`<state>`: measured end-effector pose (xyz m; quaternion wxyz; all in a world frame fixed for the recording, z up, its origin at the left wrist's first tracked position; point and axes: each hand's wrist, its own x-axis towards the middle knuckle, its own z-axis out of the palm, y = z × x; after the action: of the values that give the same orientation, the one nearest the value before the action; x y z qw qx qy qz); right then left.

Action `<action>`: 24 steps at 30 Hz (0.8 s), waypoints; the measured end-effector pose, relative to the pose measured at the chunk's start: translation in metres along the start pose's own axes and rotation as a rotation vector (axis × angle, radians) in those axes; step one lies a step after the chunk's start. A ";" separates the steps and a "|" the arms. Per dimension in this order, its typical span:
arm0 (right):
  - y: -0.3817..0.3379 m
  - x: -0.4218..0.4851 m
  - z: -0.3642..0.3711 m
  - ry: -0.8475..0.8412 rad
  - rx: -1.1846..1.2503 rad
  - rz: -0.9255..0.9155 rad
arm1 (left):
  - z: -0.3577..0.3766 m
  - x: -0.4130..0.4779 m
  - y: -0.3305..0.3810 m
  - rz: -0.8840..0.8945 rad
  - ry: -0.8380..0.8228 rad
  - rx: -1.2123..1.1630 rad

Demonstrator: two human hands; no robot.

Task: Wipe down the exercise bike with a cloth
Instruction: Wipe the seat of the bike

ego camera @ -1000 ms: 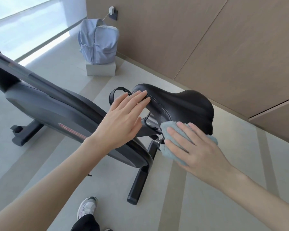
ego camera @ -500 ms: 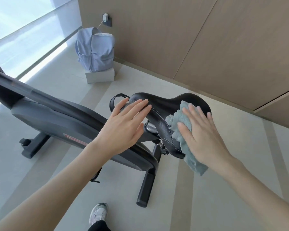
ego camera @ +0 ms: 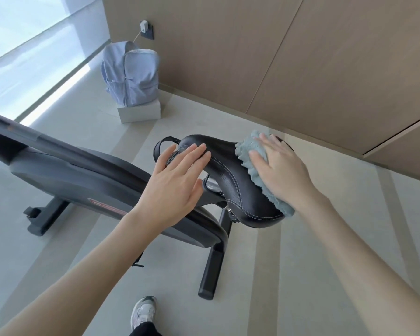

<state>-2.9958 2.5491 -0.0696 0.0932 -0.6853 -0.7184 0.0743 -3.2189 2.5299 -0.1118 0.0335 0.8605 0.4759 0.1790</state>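
Note:
A black exercise bike (ego camera: 66,175) stands on the floor, its black saddle (ego camera: 230,175) in the middle of the view. My left hand (ego camera: 175,183) rests flat on the saddle's narrow front end, fingers straight. My right hand (ego camera: 281,170) presses a fluffy light-blue cloth (ego camera: 246,147) flat against the wide rear part of the saddle. The cloth sticks out beyond my fingers and hangs below my palm at the saddle's near edge.
A pale blue backpack (ego camera: 131,73) sits on a white block (ego camera: 140,112) by the wooden wall (ego camera: 277,57), under a wall socket (ego camera: 146,29). The bike's rear foot bar (ego camera: 210,272) reaches toward my shoe (ego camera: 143,311). A bright window runs along the left.
My right hand has slid the cloth from the saddle's underside up over its side onto the wide rear top. My left hand has stayed on the saddle's front.

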 end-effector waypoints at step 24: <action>0.031 0.031 -0.009 -0.048 0.196 0.261 | -0.006 0.024 0.021 0.205 0.026 0.018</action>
<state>-2.9645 2.5818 -0.0676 0.1320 -0.7586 -0.6144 0.1720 -3.1922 2.5377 -0.0951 0.0010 0.9024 0.3874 0.1886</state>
